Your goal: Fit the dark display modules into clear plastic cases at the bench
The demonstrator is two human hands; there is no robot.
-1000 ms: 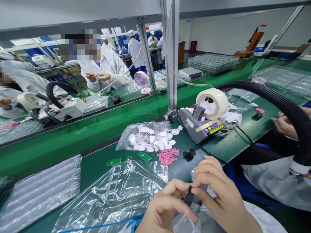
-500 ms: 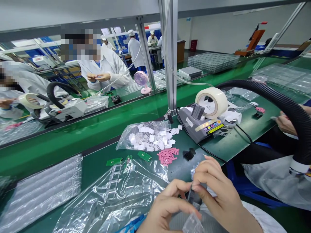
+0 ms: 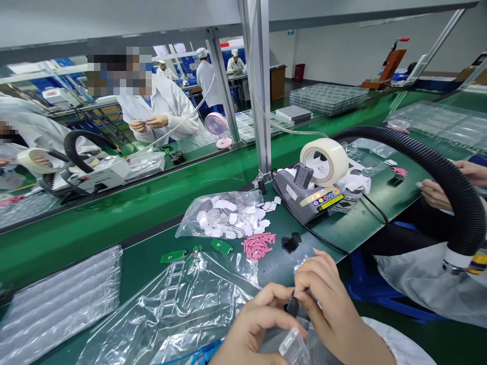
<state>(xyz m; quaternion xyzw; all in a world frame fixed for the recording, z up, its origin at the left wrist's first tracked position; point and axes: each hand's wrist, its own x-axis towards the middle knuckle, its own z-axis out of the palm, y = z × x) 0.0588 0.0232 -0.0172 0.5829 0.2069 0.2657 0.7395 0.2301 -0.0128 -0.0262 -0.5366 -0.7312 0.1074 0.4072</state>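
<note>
My left hand (image 3: 258,324) is closed, thumb and fingers pinching a small dark piece (image 3: 292,306) whose exact kind is hard to see. A clear plastic part (image 3: 294,347) also sits in that hand, low by the palm. Closed too, my right hand (image 3: 323,299) presses its fingertips on the top of the same dark piece, meeting the left fingertips. Just beyond the hands lie black square pieces (image 3: 291,242) and a heap of pink strips (image 3: 258,246). Below the hands, a grey surface is partly covered.
Behind the strips lies a clear bag with white pieces (image 3: 228,215). Green circuit boards (image 3: 221,247) rest by a clear plastic sheet (image 3: 198,304); a clear tray (image 3: 64,304) stands left. A tape dispenser (image 3: 304,195) and black hose (image 3: 429,157) are right. A co-worker's hands (image 3: 437,192) show far right.
The view has shifted slightly, so things on the bench appear a little further left. The dark piece between my fingers has turned a little; both hands keep their pinch.
</note>
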